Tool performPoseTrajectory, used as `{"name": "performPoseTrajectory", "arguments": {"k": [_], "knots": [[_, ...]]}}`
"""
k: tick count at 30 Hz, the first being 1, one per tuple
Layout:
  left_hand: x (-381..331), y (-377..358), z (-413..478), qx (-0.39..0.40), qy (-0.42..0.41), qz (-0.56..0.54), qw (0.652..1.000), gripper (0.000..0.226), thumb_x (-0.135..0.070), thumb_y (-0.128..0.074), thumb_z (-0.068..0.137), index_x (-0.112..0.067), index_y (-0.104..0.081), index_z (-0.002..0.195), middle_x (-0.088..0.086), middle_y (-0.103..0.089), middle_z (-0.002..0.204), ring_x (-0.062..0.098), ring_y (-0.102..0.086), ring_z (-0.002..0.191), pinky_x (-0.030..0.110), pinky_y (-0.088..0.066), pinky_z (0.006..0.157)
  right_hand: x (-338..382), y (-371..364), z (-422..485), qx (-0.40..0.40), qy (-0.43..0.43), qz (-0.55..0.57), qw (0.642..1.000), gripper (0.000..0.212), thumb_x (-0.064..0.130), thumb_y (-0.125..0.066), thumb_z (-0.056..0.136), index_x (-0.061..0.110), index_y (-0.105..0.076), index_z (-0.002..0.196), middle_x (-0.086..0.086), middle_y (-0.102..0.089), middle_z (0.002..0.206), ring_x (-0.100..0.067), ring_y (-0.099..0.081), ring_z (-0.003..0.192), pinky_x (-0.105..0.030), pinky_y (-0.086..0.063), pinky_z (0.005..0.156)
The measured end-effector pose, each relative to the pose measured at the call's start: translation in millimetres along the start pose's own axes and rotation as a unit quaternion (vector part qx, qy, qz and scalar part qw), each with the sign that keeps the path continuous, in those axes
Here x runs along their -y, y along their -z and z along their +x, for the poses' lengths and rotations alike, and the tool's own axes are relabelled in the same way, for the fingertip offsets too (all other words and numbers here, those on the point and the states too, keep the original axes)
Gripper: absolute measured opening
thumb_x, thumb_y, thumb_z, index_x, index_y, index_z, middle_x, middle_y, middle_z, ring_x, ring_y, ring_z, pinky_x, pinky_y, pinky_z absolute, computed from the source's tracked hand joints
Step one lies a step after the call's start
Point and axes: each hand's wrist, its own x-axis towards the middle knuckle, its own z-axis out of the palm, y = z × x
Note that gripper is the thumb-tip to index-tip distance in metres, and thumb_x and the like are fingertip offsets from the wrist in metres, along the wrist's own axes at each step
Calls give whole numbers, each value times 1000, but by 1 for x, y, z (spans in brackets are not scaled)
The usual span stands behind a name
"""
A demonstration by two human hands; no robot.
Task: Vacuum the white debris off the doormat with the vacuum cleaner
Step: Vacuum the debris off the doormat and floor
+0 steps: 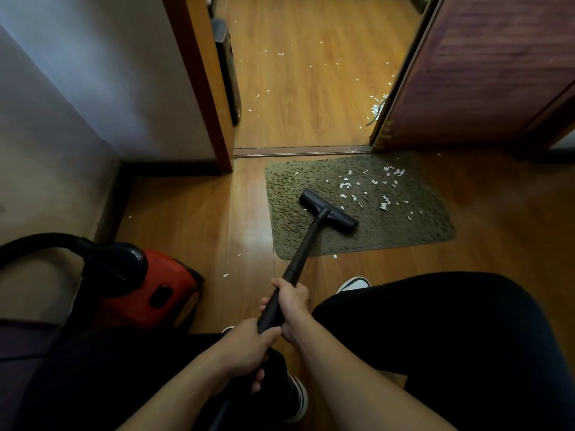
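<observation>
Both hands are wrapped around the black wand [303, 250] of the vacuum cleaner: the right hand [292, 301] is clenched on the tube farther forward, and the left hand [245, 349] is clenched just behind it, nearer the body. The wand slopes down and away to the floor head [328, 210], which rests flat on the left-central part of the olive doormat [404, 231], set at an angle to the mat edges. White debris [370, 189] lies scattered on the mat just beyond and to the right of the head; the mat area left of the head appears mostly free of flakes. No brand or lettering can be read on any part; the red canister [155, 290] at lower left is too dim to check, with its black hose [34, 242] arching leftward. The mat's far edge sits against the door threshold [298, 149]. Wooden floor [199, 219] surrounds the mat, with open floor to its left. More flakes dot the floor past the doorway, gathered near the open door [479, 73] on the right.
</observation>
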Motion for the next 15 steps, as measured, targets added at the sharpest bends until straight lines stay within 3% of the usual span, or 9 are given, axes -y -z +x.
{"name": "performPoseTrajectory", "arguments": {"k": [15], "knots": [[-35,-1,34,-20,-15,1,1000,25,-37,-46,102,-15,-47,114,6,-51,73,12,-50,48,25,-48,44,36,-2,39,3,7,1,1000,32,10,-66,94,0,-54,122,-17,-64,73,-22,-64,46,-27,-52,43]]}}
